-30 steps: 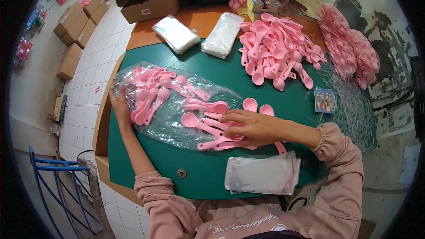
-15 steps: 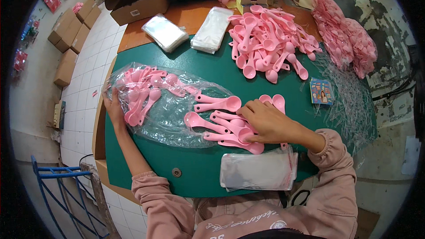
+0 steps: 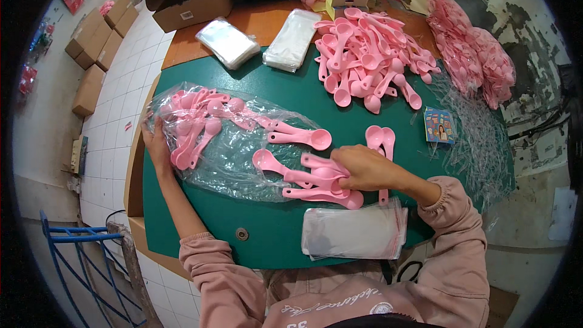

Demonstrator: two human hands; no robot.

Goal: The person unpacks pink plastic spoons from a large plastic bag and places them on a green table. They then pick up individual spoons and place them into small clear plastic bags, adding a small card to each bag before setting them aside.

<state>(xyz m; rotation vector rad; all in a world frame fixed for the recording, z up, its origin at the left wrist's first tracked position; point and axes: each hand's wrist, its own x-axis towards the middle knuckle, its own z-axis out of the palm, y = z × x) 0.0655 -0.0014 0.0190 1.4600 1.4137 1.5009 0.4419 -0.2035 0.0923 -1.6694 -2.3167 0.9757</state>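
Observation:
At the left of the green table, my left hand [image 3: 158, 149] grips the closed end of a clear plastic bag [image 3: 234, 173]. Inside it lie several pink measuring spoons [image 3: 197, 124]. Near the bag's mouth, more spoons [image 3: 303, 138] lie partly on the film. My right hand [image 3: 368, 169] is closed on a loose bunch of measuring spoons [image 3: 325, 179], slightly blurred, with its fingertips hidden among them. Just beyond that hand, a pair of spoons [image 3: 379, 138] lies side by side, handles partly behind my fingers.
A large heap of pink spoons [image 3: 367, 54] covers the far right. Stacks of clear sleeves lie at the back [image 3: 228, 44] and near me [image 3: 352, 234]. Blue printed cards [image 3: 438, 126] sit beside a tangle of clear strips [image 3: 480, 152]. Filled bags [image 3: 464, 48] lean on the wall.
My right hand has shifted slightly to the right, and the bunch of spoons under it has moved and turned. The pair beyond it now shows more fully. My left hand stays on the bag.

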